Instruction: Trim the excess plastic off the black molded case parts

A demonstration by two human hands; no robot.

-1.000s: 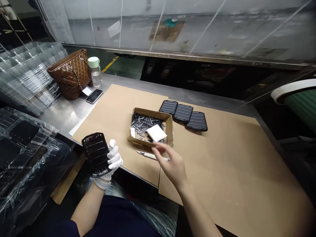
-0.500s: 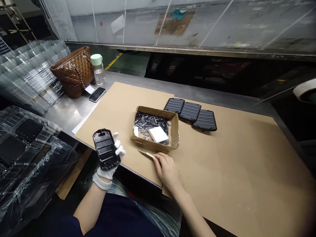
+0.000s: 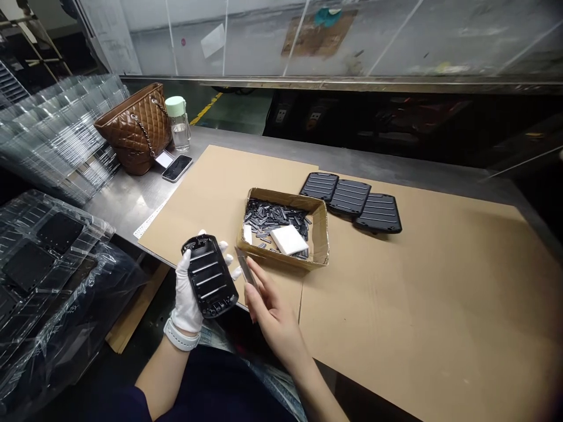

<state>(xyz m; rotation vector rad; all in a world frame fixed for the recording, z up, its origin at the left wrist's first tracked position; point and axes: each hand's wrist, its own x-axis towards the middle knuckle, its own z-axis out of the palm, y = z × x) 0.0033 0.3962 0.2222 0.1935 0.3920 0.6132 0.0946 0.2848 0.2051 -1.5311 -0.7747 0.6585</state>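
My left hand [image 3: 186, 296], in a white glove, holds a black ribbed plastic part [image 3: 211, 278] tilted up, thumb on its left edge and fingertips past its right side. Just right of it, my bare right hand [image 3: 268, 299] pinches a thin pointed tool [image 3: 247, 271], perhaps tweezers or a blade, its tip up and left. Behind my hands a cardboard box [image 3: 319, 234] contains many small black strips [image 3: 272, 217] and a white block [image 3: 289, 240]. Three more black ribbed parts [image 3: 350, 197] overlap in a row at the box's right.
Brown cardboard [image 3: 396, 305] covers much of the metal table [image 3: 136, 196]. A brown handbag [image 3: 136, 132], a bottle [image 3: 179, 124] and a phone [image 3: 177, 168] stand or lie at the back left. Clear plastic trays [image 3: 61, 135] are stacked left, with bagged black parts [image 3: 33, 266] below.
My left hand has turned the black part and moved it slightly right, its thumb now showing. My right hand has lifted the tool off the cardboard and brought it left, beside the part.
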